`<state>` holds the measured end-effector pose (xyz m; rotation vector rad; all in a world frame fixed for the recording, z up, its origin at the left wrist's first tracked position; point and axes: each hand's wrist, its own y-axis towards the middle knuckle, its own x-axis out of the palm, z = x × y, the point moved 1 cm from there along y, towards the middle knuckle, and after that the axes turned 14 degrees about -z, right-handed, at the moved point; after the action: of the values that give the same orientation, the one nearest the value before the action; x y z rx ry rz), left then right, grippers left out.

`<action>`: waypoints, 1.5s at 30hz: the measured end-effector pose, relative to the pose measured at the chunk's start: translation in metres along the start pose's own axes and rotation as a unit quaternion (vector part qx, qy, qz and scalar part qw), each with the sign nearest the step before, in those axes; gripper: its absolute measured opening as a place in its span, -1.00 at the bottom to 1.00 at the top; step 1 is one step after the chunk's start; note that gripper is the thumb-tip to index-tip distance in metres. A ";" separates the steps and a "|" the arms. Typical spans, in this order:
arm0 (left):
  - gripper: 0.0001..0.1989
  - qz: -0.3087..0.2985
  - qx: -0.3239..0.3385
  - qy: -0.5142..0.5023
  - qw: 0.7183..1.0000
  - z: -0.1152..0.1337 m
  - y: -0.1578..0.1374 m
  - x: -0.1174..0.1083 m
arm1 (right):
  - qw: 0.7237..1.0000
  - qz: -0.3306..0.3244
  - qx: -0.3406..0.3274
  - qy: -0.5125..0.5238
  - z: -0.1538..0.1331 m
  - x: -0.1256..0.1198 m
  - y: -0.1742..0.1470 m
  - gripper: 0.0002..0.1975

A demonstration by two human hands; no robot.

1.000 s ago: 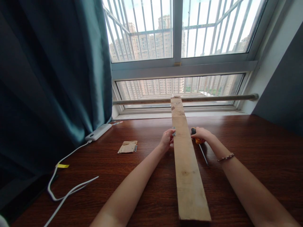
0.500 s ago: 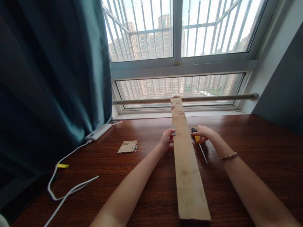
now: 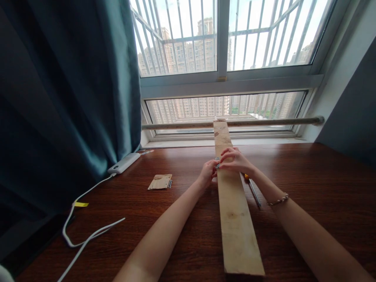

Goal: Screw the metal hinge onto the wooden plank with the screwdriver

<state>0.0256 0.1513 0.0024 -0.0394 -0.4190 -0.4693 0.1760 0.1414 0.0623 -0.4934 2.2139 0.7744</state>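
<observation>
A long pale wooden board [image 3: 235, 219] runs away from me across the table towards the window. At its left edge, my left hand [image 3: 209, 172] pinches a small shiny metal bracket [image 3: 217, 163] against the wood. My right hand [image 3: 235, 160] reaches over the board from the right, its thumb and fingertips bent together at the bracket. Whatever lies between those fingertips is too small to make out. Partly covered by my right wrist, a screwdriver [image 3: 254, 192] with a yellow and black handle lies on the table just right of the board.
To the left, a thin square wooden piece [image 3: 159, 181] lies with small screws [image 3: 170, 183] beside it. A white power bank [image 3: 125, 163] with a white cable [image 3: 85, 243] rests by the blue curtain [image 3: 117, 78]. A horizontal pipe [image 3: 273, 123] crosses before the window.
My right hand has left the screwdriver's side and moved left over the board to the bracket. The screwdriver stays on the table. My left hand keeps its hold on the bracket.
</observation>
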 end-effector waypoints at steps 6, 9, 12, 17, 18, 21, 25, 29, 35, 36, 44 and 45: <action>-0.87 -0.010 0.019 0.003 1.000 -0.005 0.002 -0.002 | 0.998 0.026 0.028 -0.059 -0.001 0.015 0.000 -0.85; -0.86 -0.013 0.023 0.003 1.000 -0.007 0.003 -0.004 | 0.996 0.043 0.039 -0.063 0.003 0.018 0.001 -0.86; -0.86 -0.019 0.023 0.002 1.000 -0.008 0.004 -0.004 | 0.997 0.044 0.031 -0.051 0.006 0.019 0.002 -0.86; -0.86 -0.021 0.027 0.005 0.999 -0.010 0.005 -0.006 | 0.999 0.041 0.015 -0.027 0.005 0.019 0.000 -0.89; -0.86 -0.018 0.028 0.007 0.999 -0.010 0.005 -0.006 | 0.999 0.042 0.013 -0.023 0.004 0.018 0.000 -0.89; -0.85 -0.018 0.033 0.014 0.999 -0.008 0.004 -0.005 | 0.999 0.046 0.008 -0.016 0.003 0.018 -0.001 -0.89; -0.83 -0.029 0.038 0.029 0.998 -0.005 0.003 -0.003 | 0.999 0.051 0.007 -0.014 0.005 0.019 -0.001 -0.87; -0.83 -0.024 0.036 0.039 0.998 -0.002 0.003 -0.002 | 0.998 0.054 0.014 -0.018 0.006 0.019 -0.002 -0.86; -0.83 -0.023 0.034 0.031 0.999 -0.004 0.003 -0.002 | 0.999 0.002 0.039 0.003 0.005 0.016 0.004 -0.88; -0.83 -0.023 0.034 0.030 0.999 -0.004 0.003 -0.003 | 0.999 -0.004 0.047 0.010 0.006 0.016 0.005 -0.88; -0.83 -0.028 0.050 0.036 0.998 -0.007 0.004 -0.003 | 0.992 0.021 0.073 0.101 0.009 0.019 0.005 -0.86; -0.83 -0.026 0.046 0.032 0.998 -0.007 0.004 -0.004 | 0.990 0.028 0.067 0.123 0.008 0.018 0.005 -0.85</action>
<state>0.0271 0.1553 -0.0052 0.0751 -0.3789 -0.5007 0.1656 0.1484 0.0464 -0.4838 2.4977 0.6140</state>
